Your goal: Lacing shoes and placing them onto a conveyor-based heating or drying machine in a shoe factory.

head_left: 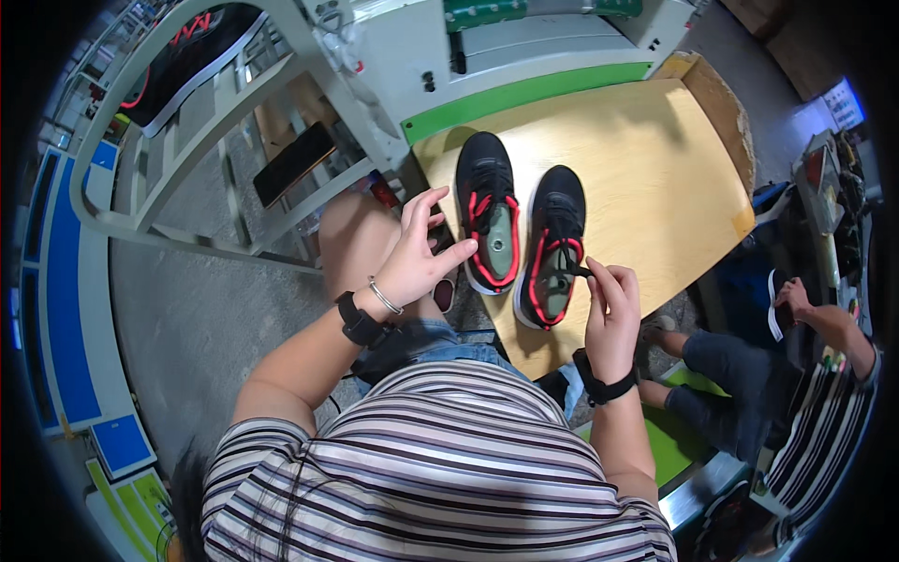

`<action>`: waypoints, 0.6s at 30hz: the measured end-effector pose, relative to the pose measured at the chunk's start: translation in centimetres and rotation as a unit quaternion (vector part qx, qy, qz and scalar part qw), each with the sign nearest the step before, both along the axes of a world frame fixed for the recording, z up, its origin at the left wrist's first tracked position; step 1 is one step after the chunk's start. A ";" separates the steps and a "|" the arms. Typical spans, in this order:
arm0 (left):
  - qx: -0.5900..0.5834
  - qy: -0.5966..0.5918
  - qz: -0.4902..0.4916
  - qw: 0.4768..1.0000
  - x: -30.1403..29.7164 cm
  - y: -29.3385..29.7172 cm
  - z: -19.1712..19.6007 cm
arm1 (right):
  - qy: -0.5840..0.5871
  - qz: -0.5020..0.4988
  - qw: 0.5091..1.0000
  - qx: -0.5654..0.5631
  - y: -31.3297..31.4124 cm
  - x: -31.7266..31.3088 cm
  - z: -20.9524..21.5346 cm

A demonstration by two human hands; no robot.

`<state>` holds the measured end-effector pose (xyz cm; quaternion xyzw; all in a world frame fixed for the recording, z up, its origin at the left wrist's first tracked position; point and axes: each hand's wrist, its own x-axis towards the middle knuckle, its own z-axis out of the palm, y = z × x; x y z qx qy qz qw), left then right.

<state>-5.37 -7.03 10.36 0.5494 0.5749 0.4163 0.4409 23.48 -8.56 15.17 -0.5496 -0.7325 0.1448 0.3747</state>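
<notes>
Two black sneakers with red lining and grey-green insoles lie side by side on a wooden table (pixel 655 178), toes pointing away from me. My left hand (pixel 420 258) hovers with fingers spread beside the left sneaker (pixel 489 211), its thumb close to that shoe's heel. My right hand (pixel 611 314) pinches a black lace at the tongue of the right sneaker (pixel 554 245), near the table's front edge. Both my wrists wear black bands, the left also a thin bracelet.
A grey-and-green machine (pixel 506 66) stands behind the table. A pale metal frame (pixel 187 140) with another black shoe on it (pixel 187 56) is at the left. A seated person in a striped shirt (pixel 824 393) is at the right. Grey floor lies left.
</notes>
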 end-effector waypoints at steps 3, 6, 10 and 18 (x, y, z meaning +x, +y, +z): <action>0.008 0.011 0.015 1.000 -1.4 -0.1 -0.3 | -0.006 0.016 0.997 -0.074 0.1 -1.0 0.8; -0.005 0.007 0.021 1.000 -1.7 -0.4 0.4 | -0.048 0.030 0.994 -0.099 1.0 -1.5 1.3; -0.002 0.045 0.018 0.999 -1.8 -1.2 0.2 | -0.122 0.076 0.989 -0.035 1.4 -1.5 1.6; -0.002 0.019 0.000 1.000 -0.7 -0.9 -0.2 | -0.113 0.076 0.991 -0.014 5.6 -2.3 0.8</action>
